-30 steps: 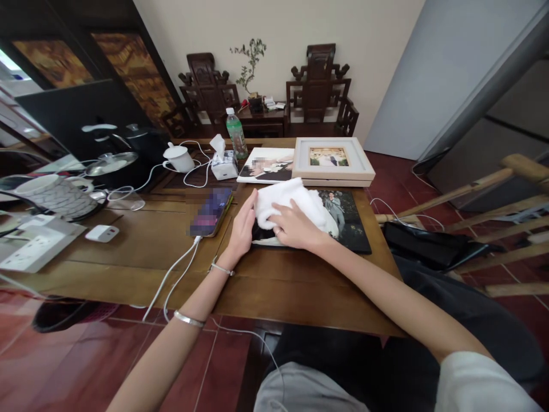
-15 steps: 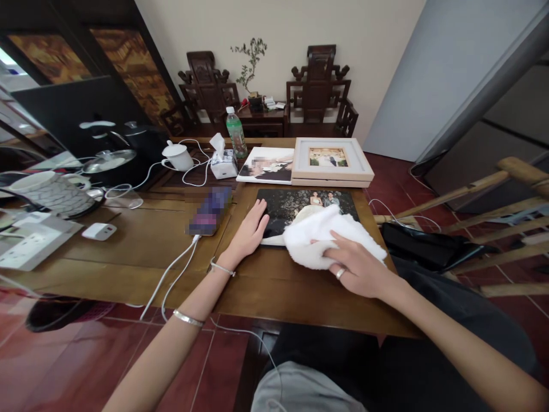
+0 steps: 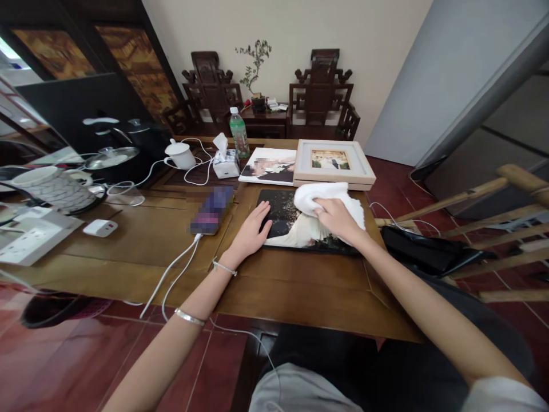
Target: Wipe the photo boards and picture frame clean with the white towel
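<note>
A dark wedding photo panel [image 3: 281, 220] lies flat on the wooden table [image 3: 274, 286] in front of me. Over its far right part is a white fluffy cloth [image 3: 317, 197], bunched under my right hand [image 3: 337, 217], whose fingers are closed on it. The cloth hides the couple's upper part; a pale dress and dark foliage show below. My left hand [image 3: 252, 230] rests with fingers stretched out on the panel's left edge, holding nothing.
Behind the panel are a white photo print [image 3: 270, 166] and a light wooden picture frame [image 3: 364, 166]. Leftward are a charging phone [image 3: 212, 212], tissue box [image 3: 226, 165], green bottle [image 3: 238, 133], lidded cup [image 3: 180, 155], white adapter [image 3: 100, 228] and power strip [image 3: 40, 234].
My right hand has pushed the cloth away from me, from the panel's near right side to its far edge, uncovering the lower part of the picture. My left hand stays at the left edge.
</note>
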A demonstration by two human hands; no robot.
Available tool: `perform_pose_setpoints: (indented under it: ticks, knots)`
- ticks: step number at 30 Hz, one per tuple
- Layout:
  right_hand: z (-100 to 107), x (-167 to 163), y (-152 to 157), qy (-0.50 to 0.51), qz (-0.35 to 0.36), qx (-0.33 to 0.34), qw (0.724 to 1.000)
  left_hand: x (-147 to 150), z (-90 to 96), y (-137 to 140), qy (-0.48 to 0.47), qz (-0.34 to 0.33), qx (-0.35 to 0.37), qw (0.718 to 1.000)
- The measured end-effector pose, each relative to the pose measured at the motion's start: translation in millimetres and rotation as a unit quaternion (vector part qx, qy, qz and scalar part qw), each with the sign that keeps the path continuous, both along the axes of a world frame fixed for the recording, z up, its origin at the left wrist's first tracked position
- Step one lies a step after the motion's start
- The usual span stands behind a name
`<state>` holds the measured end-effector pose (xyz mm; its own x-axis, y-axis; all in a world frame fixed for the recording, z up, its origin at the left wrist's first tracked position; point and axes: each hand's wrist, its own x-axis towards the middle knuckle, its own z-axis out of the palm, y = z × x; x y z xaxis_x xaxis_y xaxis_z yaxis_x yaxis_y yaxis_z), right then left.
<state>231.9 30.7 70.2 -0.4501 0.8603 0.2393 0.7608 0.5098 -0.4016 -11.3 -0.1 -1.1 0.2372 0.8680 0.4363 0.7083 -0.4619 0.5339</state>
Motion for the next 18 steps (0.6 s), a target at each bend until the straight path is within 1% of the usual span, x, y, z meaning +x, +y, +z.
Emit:
perform_pose_setpoints:
  ticks: [3, 5, 8, 10, 12, 14, 18]
  knots:
    - [5, -40, 22, 0.056, 0.014, -0.027, 0.998, -1, -1.8, 1, 0.000, -0.001, 0.005, 1.000]
    - [7, -65, 35, 0.074, 0.035, -0.040, 0.996, -1, -2.5, 1, -0.001, -0.001, 0.007, 1.000]
    - [6, -95, 47, 0.065, 0.058, -0.039, 0.995, -2, -2.4, 1, -0.002, 0.003, 0.002, 1.000]
    - [5, -104, 50, 0.053, 0.059, -0.037, 0.996, -2, -1.7, 1, -0.002, 0.004, -0.004, 1.000]
    - [4, -103, 49, 0.050, 0.056, -0.035, 0.997, -2, -1.2, 1, -0.003, 0.002, -0.006, 1.000]
    - [4, -92, 48, 0.051, 0.054, -0.032, 0.997, -2, -0.9, 1, -0.005, -0.001, -0.004, 1.000]
    - [4, -52, 46, 0.048, 0.019, -0.023, 0.998, -1, -1.0, 0, -0.007, -0.006, -0.001, 1.000]
